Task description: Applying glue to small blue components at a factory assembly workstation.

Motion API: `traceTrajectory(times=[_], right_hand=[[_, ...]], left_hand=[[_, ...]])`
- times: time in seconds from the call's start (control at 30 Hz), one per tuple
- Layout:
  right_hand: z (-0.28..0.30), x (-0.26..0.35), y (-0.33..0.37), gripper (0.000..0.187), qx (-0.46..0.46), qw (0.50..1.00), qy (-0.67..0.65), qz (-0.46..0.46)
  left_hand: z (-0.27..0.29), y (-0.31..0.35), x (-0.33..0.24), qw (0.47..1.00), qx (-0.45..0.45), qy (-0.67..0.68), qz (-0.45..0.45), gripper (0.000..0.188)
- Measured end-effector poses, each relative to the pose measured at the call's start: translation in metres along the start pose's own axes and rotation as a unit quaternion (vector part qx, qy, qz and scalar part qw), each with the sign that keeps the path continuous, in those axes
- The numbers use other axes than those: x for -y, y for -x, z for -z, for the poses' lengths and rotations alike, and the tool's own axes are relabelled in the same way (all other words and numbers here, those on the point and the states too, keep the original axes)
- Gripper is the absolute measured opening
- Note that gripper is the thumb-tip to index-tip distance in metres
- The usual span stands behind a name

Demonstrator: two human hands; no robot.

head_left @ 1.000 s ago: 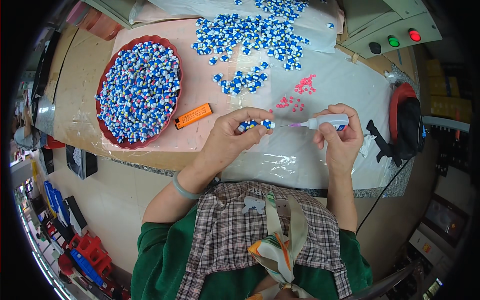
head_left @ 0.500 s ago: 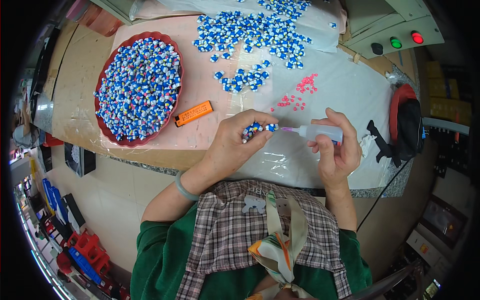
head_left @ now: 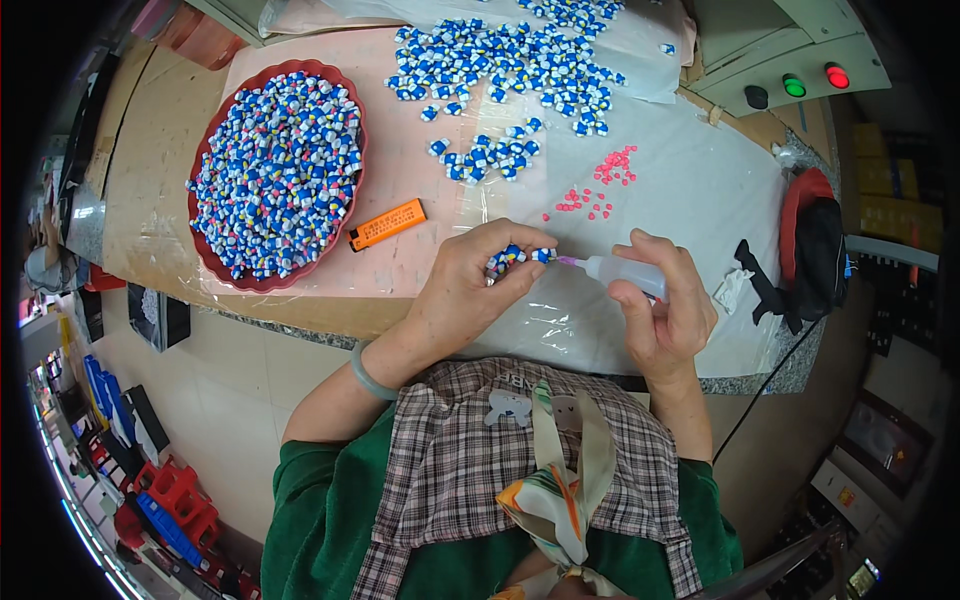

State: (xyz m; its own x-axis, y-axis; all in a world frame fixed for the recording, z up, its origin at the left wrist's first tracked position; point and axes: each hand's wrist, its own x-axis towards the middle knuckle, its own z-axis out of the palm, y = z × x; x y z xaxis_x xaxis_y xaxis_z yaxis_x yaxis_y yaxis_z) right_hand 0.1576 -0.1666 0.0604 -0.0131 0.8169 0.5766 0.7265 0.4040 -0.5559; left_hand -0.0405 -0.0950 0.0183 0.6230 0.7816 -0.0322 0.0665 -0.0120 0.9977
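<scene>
Several small blue-and-white figurines rest in my left hand, one of them pinched between thumb and forefinger at the tips. My right hand is closed around a translucent squeeze bottle with a pinkish needle tip. The tip points left and meets or nearly meets the pinched figurine; I cannot tell if they touch. Tiny pink pieces lie scattered on the white sheet just beyond my hands. A small group of figurines sits past my left hand.
A red scalloped tray heaped with small figurines stands at the left, an orange lighter-shaped object beside it. Loose figurines spread across the back. A machine with coloured buttons is at back right, a black-and-red pouch at right.
My right hand has tilted the squeeze bottle, raising its body's near end less level, and shifted slightly left. The left hand and its figurines stay in place.
</scene>
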Motion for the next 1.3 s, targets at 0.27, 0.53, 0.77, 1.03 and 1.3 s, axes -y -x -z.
traceTrajectory(times=[0.27, 0.53, 0.77, 1.03, 1.3], right_hand=[[0.007, -0.009, 0.014, 0.032, -0.041, 0.959, -0.176, -0.218], [0.005, -0.046, 0.015, 0.027, -0.057, 0.825, -0.414, -0.379], [-0.017, -0.047, 0.009, 0.025, 0.042, 0.909, -0.145, -0.388], [-0.034, -0.043, 0.0, 0.013, 0.065, 0.969, 0.107, -0.215], [-0.033, -0.044, -0.007, 0.019, 0.136, 0.963, 0.131, -0.194]], left_hand=[[0.001, 0.0, 0.002, 0.998, -0.006, 0.035, 0.051, 0.02], [0.006, 0.005, 0.005, 0.997, -0.032, 0.039, 0.065, 0.019], [0.007, 0.008, 0.006, 0.998, -0.01, 0.025, 0.056, 0.02], [0.009, 0.012, 0.007, 0.998, -0.014, 0.03, 0.058, 0.021], [0.01, 0.013, 0.005, 0.998, -0.015, 0.04, 0.055, 0.021]])
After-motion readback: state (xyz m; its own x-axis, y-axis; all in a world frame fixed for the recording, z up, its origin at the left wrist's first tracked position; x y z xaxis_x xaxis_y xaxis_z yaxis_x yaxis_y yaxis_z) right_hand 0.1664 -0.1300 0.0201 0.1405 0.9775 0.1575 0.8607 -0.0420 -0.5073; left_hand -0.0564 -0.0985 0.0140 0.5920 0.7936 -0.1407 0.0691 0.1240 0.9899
